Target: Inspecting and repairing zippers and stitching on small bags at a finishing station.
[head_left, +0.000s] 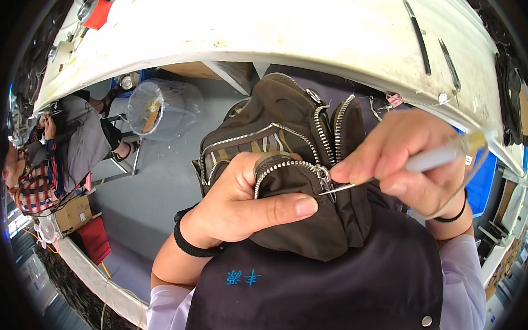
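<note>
A dark brown fabric bag (248, 122) with several silver metal zippers rests on my lap, against a black apron (315, 288). My left hand (234, 215) grips a pocket of the bag, the thumb pressed along its front and the other fingers hidden behind the fabric. In my right hand (418, 154) is a pointed tool (441, 155) with a pale handle and a thin metal tip. That tip lies beside the zipper slider (322, 173) at the end of the curved pocket zipper (278, 164). My right fingertips are close to the slider; whether they touch it I cannot tell.
A white worktable (224, 27) curves across the far side, with a black-handled tool (419, 40) and tweezers (450, 65) at its right. A clear plastic-lined bin (178, 110) stands on the floor. Another person (71, 134) sits at the left. A blue crate (485, 180) is at the right.
</note>
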Tool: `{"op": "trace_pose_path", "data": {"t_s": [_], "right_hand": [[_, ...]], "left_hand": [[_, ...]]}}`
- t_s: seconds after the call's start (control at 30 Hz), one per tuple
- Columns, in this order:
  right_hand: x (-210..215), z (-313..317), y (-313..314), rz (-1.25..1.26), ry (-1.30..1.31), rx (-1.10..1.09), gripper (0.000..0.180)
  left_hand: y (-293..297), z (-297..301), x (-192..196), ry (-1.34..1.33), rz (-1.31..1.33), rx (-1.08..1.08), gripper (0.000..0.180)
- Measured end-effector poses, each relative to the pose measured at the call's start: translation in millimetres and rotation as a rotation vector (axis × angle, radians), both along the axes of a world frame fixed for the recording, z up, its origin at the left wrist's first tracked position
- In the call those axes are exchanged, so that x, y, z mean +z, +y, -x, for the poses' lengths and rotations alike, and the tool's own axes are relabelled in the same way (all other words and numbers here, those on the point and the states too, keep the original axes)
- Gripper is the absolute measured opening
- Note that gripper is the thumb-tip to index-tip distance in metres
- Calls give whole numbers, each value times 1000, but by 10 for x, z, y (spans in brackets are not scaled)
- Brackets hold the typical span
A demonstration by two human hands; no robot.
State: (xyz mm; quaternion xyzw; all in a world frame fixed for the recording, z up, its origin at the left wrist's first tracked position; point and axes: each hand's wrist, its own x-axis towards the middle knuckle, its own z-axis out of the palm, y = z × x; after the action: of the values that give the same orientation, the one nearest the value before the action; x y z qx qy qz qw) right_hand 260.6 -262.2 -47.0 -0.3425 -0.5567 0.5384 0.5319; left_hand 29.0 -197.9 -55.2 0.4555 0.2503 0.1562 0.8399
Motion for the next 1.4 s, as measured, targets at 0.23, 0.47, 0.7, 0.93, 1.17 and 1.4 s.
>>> {"op": "trace_pose_path", "data": {"t_s": [0.23,0.47,0.7,0.93,1.17,1.4], "right_hand": [[243,-23,235,451,2,106,18],[256,113,218,501,15,170,12],[294,168,212,513,14,82,13],[286,160,254,570,-8,90,14],[267,176,217,620,34,54,14],[238,160,185,642,70,48,16]], "left_hand": [[6,19,-25,5,-61,-65,14],[-21,-17,16,5,-29,-27,16],[-47,21,-11,207,83,-10,44],[-93,-4,-38,164,74,-24,46],[-76,20,-98,62,-70,-81,15],[-80,-10,-96,64,-71,-81,16]]}}
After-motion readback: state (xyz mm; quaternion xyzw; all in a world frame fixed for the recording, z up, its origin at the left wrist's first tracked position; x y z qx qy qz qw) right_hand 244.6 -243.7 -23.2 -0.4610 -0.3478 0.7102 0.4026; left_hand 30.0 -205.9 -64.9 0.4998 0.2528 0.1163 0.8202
